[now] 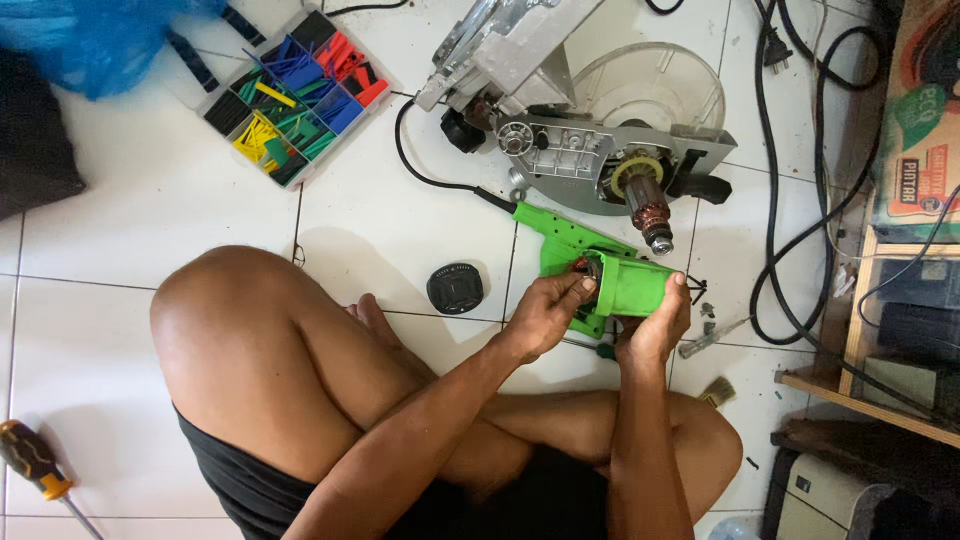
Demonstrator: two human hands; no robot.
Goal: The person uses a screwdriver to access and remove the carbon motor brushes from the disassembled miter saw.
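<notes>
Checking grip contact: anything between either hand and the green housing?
Nothing visible. The left hand and the right hand both grip the green housing directly, fingers on its sides. The saw body and black cap lie apart on the floor.

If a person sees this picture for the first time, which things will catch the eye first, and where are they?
The bright green motor housing stands out first, at centre right, gripped by the left hand and the right hand above the crossed legs. Just behind it on the white tile floor lies the opened circular saw with its copper armature exposed. At top left sits a clear box of coloured tubing pieces.
</notes>
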